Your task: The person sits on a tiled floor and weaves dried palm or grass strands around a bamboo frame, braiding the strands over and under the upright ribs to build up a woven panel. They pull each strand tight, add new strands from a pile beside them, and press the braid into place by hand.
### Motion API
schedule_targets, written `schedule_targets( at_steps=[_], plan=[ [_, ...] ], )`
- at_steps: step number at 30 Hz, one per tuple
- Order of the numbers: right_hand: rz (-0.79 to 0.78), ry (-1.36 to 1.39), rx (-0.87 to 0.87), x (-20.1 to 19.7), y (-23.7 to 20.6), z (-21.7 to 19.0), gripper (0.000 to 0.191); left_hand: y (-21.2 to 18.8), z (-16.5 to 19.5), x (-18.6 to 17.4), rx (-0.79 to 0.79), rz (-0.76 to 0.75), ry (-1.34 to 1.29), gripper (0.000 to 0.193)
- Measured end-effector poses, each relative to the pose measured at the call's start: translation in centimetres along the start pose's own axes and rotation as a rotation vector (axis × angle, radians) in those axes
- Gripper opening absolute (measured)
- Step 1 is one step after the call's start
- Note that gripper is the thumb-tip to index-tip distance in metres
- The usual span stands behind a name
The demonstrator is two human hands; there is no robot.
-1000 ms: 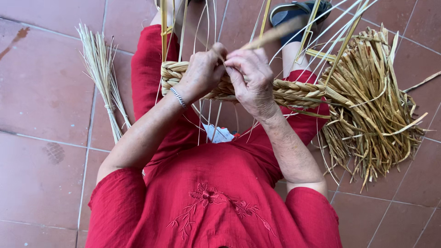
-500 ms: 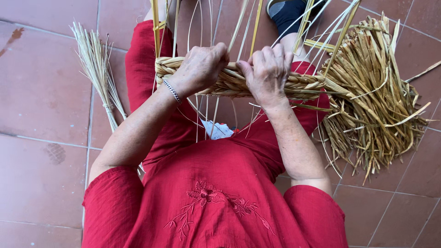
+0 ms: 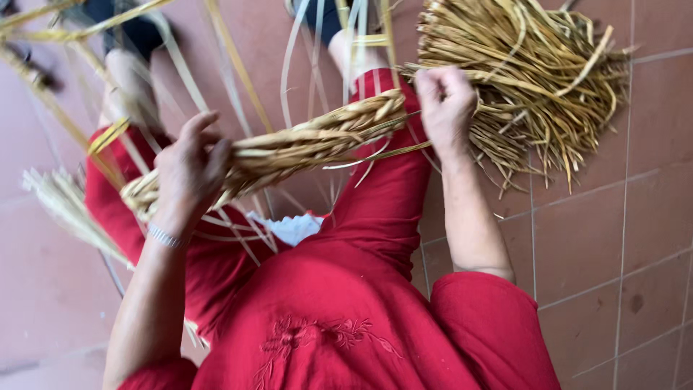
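Note:
A thick braided rope of yellow straw (image 3: 303, 141) lies across my lap, slanting up to the right. My left hand (image 3: 189, 170) grips its lower left end, fingers wrapped over the braid. My right hand (image 3: 446, 102) is closed on the upper right end, where the braid meets loose straw. Thin pale strips (image 3: 310, 58) rise from the braid toward the top of the view. I wear red clothes (image 3: 346, 303) and a silver bracelet (image 3: 164, 237) on my left wrist.
A big pile of loose straw (image 3: 534, 79) lies on the reddish tile floor (image 3: 621, 238) at the upper right. A pale straw bundle (image 3: 61, 206) lies at the left. My feet in dark shoes (image 3: 130, 29) show at the top.
My hands have moved apart along the braid, the left one down-left and the right one up-right. The view has tilted and closed in.

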State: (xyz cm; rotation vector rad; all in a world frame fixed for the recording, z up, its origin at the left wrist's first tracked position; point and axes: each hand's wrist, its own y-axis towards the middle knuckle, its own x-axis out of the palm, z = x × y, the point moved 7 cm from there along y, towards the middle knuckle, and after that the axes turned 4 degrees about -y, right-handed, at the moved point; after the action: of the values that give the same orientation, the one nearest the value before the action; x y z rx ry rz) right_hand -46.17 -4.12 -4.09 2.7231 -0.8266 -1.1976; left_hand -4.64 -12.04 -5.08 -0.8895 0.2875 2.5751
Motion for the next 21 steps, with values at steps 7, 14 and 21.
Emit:
schedule_targets(
  at_steps=[7, 14, 21],
  plan=[
    [0.038, -0.328, 0.095, -1.3, 5.9, 17.0, 0.010, -1.7, -0.3, -0.1, -0.220, 0.019, -0.380, 0.021],
    [-0.464, -0.524, 0.441, 4.6, 9.9, 20.7, 0.041, -2.2, -1.1, 0.3, -0.370, 0.077, -0.433, 0.017],
    [-0.655, -0.722, 0.482, 7.6, 12.0, 21.6, 0.071, -2.3, -1.9, 0.4, -0.467, 0.064, -0.280, 0.012]
  ],
)
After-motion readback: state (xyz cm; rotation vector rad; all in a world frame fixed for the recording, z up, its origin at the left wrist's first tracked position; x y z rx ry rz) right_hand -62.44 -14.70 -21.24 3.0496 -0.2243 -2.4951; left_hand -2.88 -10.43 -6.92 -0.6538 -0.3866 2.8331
